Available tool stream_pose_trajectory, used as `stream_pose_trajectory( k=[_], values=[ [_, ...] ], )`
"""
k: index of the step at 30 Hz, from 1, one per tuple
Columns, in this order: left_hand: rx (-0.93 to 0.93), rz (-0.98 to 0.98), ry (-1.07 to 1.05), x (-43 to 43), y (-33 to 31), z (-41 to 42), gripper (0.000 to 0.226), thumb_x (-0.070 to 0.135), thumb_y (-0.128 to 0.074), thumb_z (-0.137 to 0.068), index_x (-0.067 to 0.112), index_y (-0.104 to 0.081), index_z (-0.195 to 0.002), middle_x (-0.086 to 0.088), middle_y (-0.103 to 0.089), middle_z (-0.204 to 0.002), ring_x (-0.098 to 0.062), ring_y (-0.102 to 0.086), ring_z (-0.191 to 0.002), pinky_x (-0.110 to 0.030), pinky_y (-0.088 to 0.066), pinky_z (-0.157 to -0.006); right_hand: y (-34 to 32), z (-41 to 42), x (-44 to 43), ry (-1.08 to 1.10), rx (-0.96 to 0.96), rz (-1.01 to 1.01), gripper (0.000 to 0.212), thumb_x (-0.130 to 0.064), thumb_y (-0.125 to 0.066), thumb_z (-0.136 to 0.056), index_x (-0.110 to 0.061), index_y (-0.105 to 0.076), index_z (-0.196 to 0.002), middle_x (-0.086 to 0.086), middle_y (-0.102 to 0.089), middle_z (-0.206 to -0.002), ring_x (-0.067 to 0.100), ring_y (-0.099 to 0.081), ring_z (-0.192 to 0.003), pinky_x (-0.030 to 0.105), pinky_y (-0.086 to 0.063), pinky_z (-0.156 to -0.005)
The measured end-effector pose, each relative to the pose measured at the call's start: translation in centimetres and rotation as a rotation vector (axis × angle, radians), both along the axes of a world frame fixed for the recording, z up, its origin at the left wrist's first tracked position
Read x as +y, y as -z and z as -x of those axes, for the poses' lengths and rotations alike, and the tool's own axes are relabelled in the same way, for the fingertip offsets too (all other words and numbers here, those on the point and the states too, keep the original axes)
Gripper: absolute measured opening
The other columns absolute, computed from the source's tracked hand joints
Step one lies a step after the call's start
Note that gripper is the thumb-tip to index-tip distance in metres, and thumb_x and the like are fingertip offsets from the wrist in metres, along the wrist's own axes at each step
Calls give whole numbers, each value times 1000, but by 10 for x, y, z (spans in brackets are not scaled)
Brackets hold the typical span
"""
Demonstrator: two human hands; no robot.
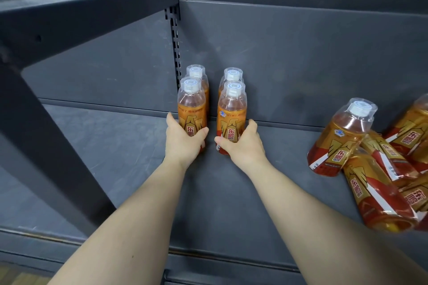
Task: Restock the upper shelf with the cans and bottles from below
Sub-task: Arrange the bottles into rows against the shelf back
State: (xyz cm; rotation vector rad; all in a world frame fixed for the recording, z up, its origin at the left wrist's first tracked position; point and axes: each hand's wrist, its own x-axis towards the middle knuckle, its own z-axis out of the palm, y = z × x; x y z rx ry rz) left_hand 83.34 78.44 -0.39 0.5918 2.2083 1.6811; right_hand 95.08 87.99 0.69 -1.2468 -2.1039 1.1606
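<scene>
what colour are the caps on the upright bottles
White caps under clear plastic covers, seen in the head view.

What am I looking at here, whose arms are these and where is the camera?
There is no machine. A person wears one wide-angle camera on the head, looking down along their own bare arms. The left hand grips one upright orange drink bottle; the right hand grips another. Two more bottles stand behind them against the back panel of a dark metal shelf. At the right, a loose heap of the same bottles lies tipped over.
</scene>
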Motion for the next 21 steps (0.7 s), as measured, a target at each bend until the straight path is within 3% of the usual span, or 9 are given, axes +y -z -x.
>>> stream_pose_trajectory(
  k=[2, 4, 7, 21],
  values=[
    [-4, 28, -12, -1, 0, -3, 101, 31, -78, -83, 19, -8, -155, -3, -58, -130, -10, -59, -116, -31, -49, -99, -1, -8, -3, -11, -30, 15, 109, -50, -83, -75, -15, -17, -155, 6, -40, -152, 27, -44, -137, 47, -42, -109],
    [-1, 62, -13, -2, 0, -9, 89, 37, -77, -81, 21, -22, -149, -5, -54, -135, -24, -56, -122, -46, -49, -102, -3, -17, -5, -42, -76, 28, 105, -49, -80, -79, -14, -17, -155, 6, -39, -153, 27, -41, -139, 44, -42, -109],
    [23, 92, -14, -8, -4, -22, 70, 32, -76, -84, 18, -35, -139, -4, -54, -134, -25, -57, -120, -43, -49, -101, -7, -31, -9, -90, -153, 9, 102, -50, -76, -83, -14, -15, -157, 7, -32, -159, 27, -34, -144, 43, -37, -111],
    [105, 204, -24, -32, -9, -106, 63, 36, -68, -90, 19, -40, -144, -3, -50, -143, -27, -48, -131, -46, -43, -108, -11, -114, -29, -280, -307, -108, 85, -48, -60, -96, -16, -14, -160, 3, -17, -166, 25, -20, -152, 41, -27, -119]
  ],
)
